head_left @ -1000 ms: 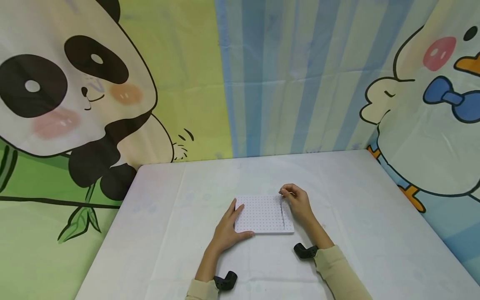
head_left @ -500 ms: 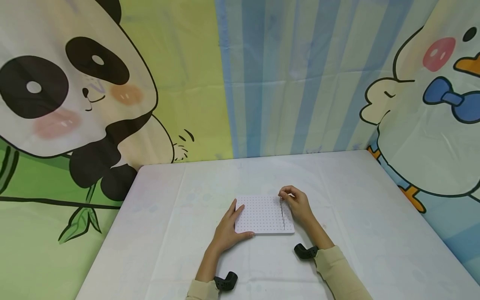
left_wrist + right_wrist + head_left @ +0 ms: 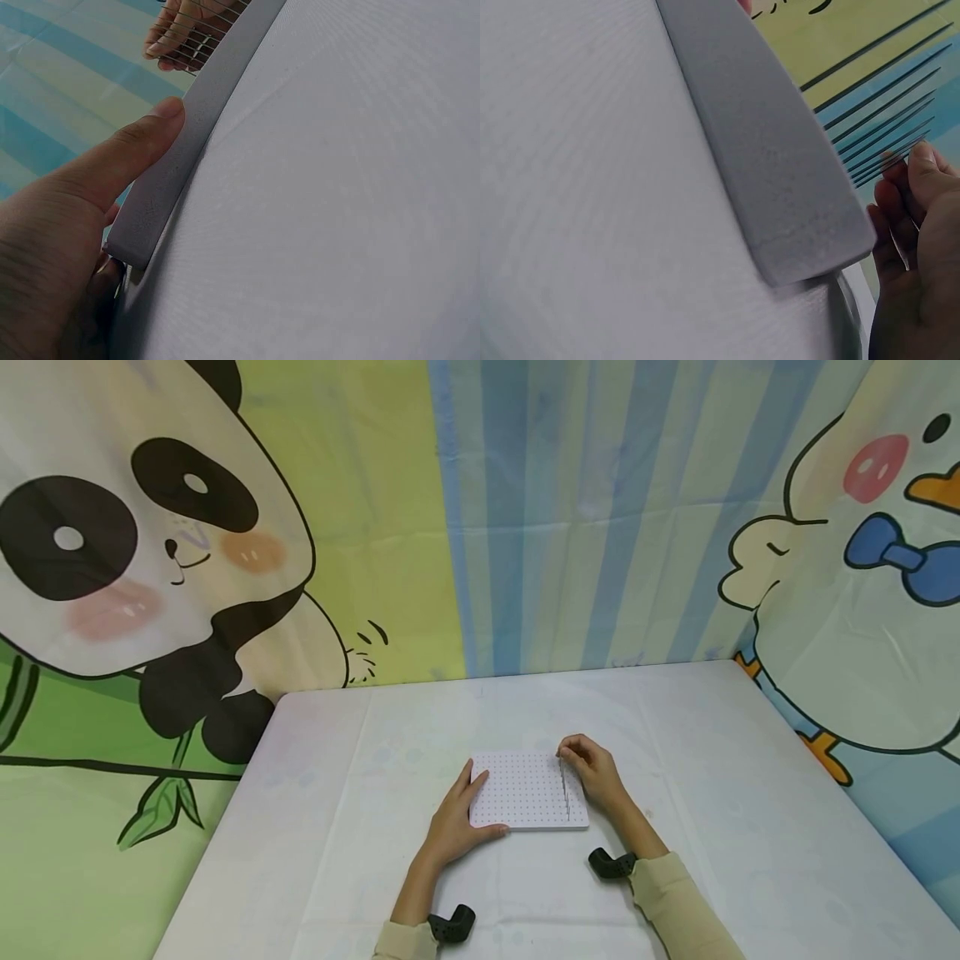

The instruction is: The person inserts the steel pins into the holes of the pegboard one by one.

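A white pegboard (image 3: 517, 789) with rows of small holes lies on the table. Along its right side stands a line of several thin metal pins (image 3: 883, 69). My left hand (image 3: 453, 827) spreads around the board's left end, its straight thumb against the front edge and fingers at the left side and over the top. Lower fingers are partly hidden in the left wrist view. At the far end of the line, my right hand (image 3: 596, 772) pinches a thin metal pin (image 3: 892, 160) between thumb and index finger, near its upper end. Where its lower end meets the board is hard to see.
The white-covered table (image 3: 375, 860) stretches out around the board. Behind it hangs a cloth backdrop (image 3: 540, 527) with a printed panda and duck. A black wrist camera (image 3: 453, 924) sits on my left wrist, another camera (image 3: 611, 863) on my right.
My right hand has sunk slightly toward the board, still pinching at the far end of the pin line. My left hand stays in place on the board.
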Available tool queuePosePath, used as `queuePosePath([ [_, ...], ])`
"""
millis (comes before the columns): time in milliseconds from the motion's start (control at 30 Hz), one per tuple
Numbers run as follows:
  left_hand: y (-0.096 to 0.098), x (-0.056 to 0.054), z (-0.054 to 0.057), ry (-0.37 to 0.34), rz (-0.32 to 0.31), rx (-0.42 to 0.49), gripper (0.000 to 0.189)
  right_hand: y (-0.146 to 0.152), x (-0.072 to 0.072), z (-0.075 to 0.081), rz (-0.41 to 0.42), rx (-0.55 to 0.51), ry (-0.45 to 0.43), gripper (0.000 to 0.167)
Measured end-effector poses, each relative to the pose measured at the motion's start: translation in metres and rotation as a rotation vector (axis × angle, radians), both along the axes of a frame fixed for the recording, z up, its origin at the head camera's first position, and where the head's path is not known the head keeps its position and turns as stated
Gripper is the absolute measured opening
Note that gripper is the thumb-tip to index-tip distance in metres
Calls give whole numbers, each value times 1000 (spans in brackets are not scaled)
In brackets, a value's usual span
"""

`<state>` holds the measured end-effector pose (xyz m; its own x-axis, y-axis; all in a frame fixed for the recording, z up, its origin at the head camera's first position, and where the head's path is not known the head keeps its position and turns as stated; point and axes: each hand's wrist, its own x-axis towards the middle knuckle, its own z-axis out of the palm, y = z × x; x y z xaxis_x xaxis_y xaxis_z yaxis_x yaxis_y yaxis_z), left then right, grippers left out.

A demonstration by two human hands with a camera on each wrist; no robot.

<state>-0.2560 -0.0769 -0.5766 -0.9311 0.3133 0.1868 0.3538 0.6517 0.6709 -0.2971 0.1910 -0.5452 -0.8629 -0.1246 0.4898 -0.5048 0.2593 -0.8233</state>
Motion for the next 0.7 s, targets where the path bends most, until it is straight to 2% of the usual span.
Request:
queuePosePath([
  [133,-1,0,1,8,-2,6,96,3,-8,-13,27,33,42,8],
  [300,-2,-1,1,26,-6,10,95,7,-18,-28,23,51,34,8],
  [433,-4,-3,0,40,-9,5,95,7,-21,-30,21,77,42,7],
  [633,-5,-4,-3,12,3,-4,97,6,-22,-32,26,102,5,7],
  [700,-5,-5,-4,10,3,-1,97,3,-17,-24,26,114,-4,8],
])
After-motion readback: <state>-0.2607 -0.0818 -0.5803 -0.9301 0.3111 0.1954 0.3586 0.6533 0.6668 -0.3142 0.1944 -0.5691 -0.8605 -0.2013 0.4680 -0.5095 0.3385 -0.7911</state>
